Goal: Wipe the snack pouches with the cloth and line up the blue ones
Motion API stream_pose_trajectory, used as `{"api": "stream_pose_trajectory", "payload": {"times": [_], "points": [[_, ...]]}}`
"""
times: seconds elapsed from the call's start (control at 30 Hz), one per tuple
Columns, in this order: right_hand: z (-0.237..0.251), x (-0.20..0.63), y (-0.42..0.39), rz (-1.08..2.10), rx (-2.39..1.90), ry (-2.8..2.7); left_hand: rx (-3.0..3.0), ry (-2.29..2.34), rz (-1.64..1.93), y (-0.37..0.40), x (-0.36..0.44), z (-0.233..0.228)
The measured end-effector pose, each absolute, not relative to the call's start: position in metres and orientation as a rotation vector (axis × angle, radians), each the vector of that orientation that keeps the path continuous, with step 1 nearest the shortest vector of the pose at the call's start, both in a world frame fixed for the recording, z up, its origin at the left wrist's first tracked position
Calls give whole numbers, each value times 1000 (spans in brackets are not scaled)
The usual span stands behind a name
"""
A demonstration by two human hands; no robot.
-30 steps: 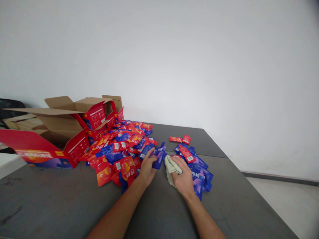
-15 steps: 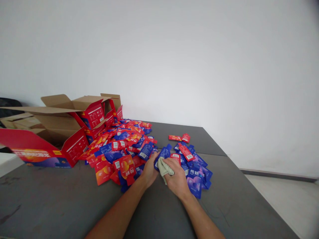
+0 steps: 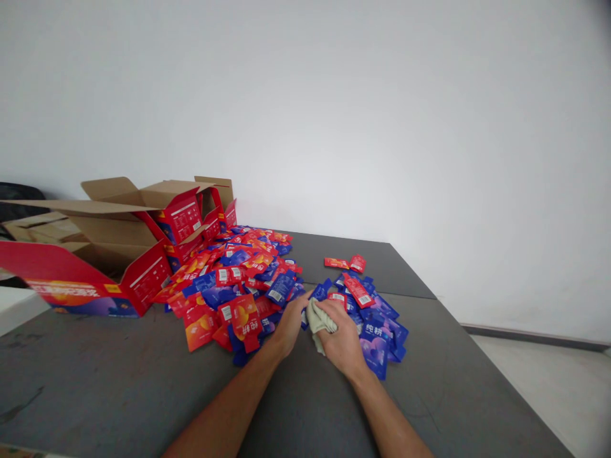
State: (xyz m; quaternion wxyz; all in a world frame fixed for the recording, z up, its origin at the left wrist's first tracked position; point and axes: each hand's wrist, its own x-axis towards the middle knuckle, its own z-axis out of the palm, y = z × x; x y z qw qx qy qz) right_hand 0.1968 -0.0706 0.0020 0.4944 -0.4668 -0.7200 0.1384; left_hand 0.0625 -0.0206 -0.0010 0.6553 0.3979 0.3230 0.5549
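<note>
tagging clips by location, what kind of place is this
Probably a plain packing or sorting room, not a home. A bare grey table against a blank white wall holds opened printed cartons and a heap of red and blue sachets. The right hand grips a pale cloth.

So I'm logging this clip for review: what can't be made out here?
- Head view: the packet between the hands is mostly hidden by the left hand and the cloth.
- The right hand hides its own grip on the cloth.
- Print on the packets is too small to read.
- The box is cut off by the left edge.
</note>
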Motion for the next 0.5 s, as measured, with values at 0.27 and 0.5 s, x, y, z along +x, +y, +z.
{"api": "stream_pose_trajectory", "payload": {"times": [0.27, 0.5], "points": [[-6, 217, -58, 189, -1365, -1541, 1458, 1143, 1433, -10, 27, 15], [-18, 236, -47, 112, -1513, -1431, 1960, 1982, 1211, 8, -8, 3]]}}
